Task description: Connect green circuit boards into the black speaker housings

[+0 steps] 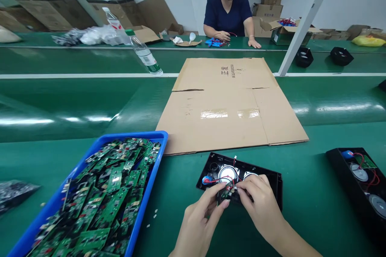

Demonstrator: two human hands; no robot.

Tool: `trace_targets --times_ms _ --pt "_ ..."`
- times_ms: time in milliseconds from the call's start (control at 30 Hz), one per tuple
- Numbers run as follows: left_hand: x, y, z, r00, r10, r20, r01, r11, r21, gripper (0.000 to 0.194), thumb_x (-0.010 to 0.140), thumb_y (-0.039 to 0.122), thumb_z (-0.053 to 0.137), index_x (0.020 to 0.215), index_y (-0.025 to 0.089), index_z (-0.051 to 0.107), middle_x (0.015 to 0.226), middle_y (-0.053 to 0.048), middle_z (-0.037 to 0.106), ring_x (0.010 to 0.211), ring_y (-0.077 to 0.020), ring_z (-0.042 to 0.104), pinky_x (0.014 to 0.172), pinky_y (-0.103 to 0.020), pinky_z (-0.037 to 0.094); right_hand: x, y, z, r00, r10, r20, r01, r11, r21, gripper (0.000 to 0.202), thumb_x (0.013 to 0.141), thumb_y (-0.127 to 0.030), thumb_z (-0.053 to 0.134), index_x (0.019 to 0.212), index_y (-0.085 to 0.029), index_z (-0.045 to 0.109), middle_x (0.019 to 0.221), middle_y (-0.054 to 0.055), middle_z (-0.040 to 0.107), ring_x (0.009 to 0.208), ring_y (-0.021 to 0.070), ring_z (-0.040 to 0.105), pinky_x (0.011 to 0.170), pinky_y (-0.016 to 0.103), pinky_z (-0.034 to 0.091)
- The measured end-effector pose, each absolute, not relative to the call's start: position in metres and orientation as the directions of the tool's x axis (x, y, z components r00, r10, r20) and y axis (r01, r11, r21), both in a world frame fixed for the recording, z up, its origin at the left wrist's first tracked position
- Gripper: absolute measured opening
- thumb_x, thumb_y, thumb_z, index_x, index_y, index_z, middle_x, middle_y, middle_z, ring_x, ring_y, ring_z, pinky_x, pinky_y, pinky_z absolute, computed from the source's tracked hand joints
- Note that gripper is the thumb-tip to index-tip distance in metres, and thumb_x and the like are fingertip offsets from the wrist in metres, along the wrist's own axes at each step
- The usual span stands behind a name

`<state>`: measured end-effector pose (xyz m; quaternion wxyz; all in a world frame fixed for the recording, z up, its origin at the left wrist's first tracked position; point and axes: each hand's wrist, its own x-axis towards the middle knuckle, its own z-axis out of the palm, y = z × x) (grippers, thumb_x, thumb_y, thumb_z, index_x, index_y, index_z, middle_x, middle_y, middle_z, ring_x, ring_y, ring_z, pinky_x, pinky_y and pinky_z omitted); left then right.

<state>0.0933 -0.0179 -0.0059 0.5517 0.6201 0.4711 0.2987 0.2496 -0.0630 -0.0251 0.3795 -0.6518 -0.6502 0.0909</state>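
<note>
A black speaker housing [273, 182] lies on the green table, holding round silver speakers [226, 172], a blue component [206, 180] and red and black wires. Over its near edge my left hand [202, 217] pinches a small green circuit board [223, 196] between thumb and fingers. Just to the right, my right hand [258, 200] has its thumb and index finger together at the wires beside the board's right end. What those fingertips grip is too small to make out.
A blue tray [150, 174] heaped with green circuit boards stands at the left. Flat cardboard [226, 128] lies beyond the housing. Another open housing [340, 168] is at the right. A bottle [147, 58] lies across the belt. A person [228, 14] sits opposite, hands on the far bench.
</note>
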Motion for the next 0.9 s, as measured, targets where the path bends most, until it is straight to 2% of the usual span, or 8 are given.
trace_targets --times_ms 100,200,467,567,667,733,833,900 --pt "0.093 -0.019 -0.008 0.364 0.925 -0.108 0.235 0.021 0.972 0.023 0.083 0.039 0.059 0.101 0.028 0.069 0.085 0.000 0.075 0.077 -0.0216 0.073 0.070 -0.027 0.060 0.246 -0.063 -0.026 0.147 0.916 0.373 0.781 0.124 -0.612 0.024 0.096 -0.018 0.042 0.085 -0.018 0.063 0.075 0.002 0.061 0.068 0.0158 0.053 0.063 0.028 0.044" --pt "0.091 -0.018 -0.009 0.422 0.901 -0.102 0.228 0.003 0.974 0.022 0.083 0.032 0.060 0.103 0.028 0.069 0.095 -0.001 0.075 0.084 -0.0218 0.072 0.069 -0.025 0.060 0.244 -0.063 -0.026 0.149 0.903 0.402 0.788 0.137 -0.600 0.024 0.096 -0.018 0.042 0.084 -0.018 0.062 0.075 0.002 0.061 0.067 0.0155 0.052 0.062 0.028 0.043" --pt "0.085 -0.021 -0.014 0.472 0.877 -0.088 0.203 -0.011 0.979 0.023 0.086 0.026 0.059 0.108 0.028 0.066 0.101 -0.001 0.074 0.087 -0.0203 0.071 0.073 -0.022 0.059 0.239 -0.063 -0.028 0.154 0.885 0.438 0.829 0.125 -0.545 0.026 0.095 -0.013 0.041 0.078 -0.017 0.060 0.071 0.003 0.057 0.064 0.0150 0.049 0.060 0.027 0.040" --pt "0.084 -0.021 -0.013 0.493 0.866 -0.088 0.225 -0.029 0.974 0.024 0.088 0.026 0.057 0.110 0.030 0.065 0.103 -0.001 0.074 0.085 -0.0194 0.071 0.073 -0.022 0.059 0.239 -0.063 -0.029 0.156 0.903 0.400 0.808 0.116 -0.578 0.023 0.094 -0.013 0.040 0.080 -0.018 0.058 0.072 0.002 0.058 0.066 0.0155 0.050 0.059 0.027 0.041" --pt "0.082 -0.018 -0.010 0.533 0.843 -0.073 0.241 -0.069 0.968 0.026 0.089 0.025 0.055 0.112 0.032 0.065 0.098 0.001 0.074 0.076 -0.0167 0.071 0.068 -0.020 0.058 0.240 -0.064 -0.031 0.151 0.929 0.339 0.759 0.111 -0.641 0.018 0.094 -0.014 0.040 0.086 -0.019 0.056 0.075 0.002 0.059 0.068 0.0162 0.052 0.060 0.027 0.043" --pt "0.080 -0.015 -0.009 0.568 0.821 -0.062 0.223 -0.081 0.971 0.029 0.089 0.023 0.054 0.114 0.035 0.064 0.098 0.002 0.074 0.075 -0.0155 0.071 0.071 -0.021 0.058 0.241 -0.064 -0.034 0.144 0.934 0.326 0.742 0.116 -0.661 0.017 0.094 -0.014 0.039 0.093 -0.019 0.056 0.077 0.003 0.061 0.071 0.0173 0.053 0.061 0.028 0.044" --pt "0.078 -0.013 -0.010 0.608 0.793 -0.043 0.173 -0.080 0.982 0.031 0.090 0.020 0.051 0.114 0.035 0.065 0.107 0.001 0.072 0.093 -0.0181 0.069 0.084 -0.024 0.056 0.244 -0.064 -0.035 0.120 0.937 0.328 0.747 0.132 -0.652 0.022 0.096 -0.015 0.035 0.105 -0.018 0.055 0.079 0.004 0.062 0.073 0.0184 0.054 0.065 0.030 0.044" --pt "0.077 -0.011 -0.011 0.612 0.790 -0.039 0.163 -0.077 0.984 0.030 0.089 0.021 0.052 0.112 0.034 0.066 0.105 0.000 0.073 0.092 -0.0185 0.069 0.084 -0.025 0.056 0.247 -0.063 -0.033 0.073 0.940 0.335 0.768 0.161 -0.620 0.025 0.097 -0.015 0.034 0.109 -0.018 0.055 0.080 0.003 0.062 0.071 0.0177 0.054 0.068 0.032 0.042"
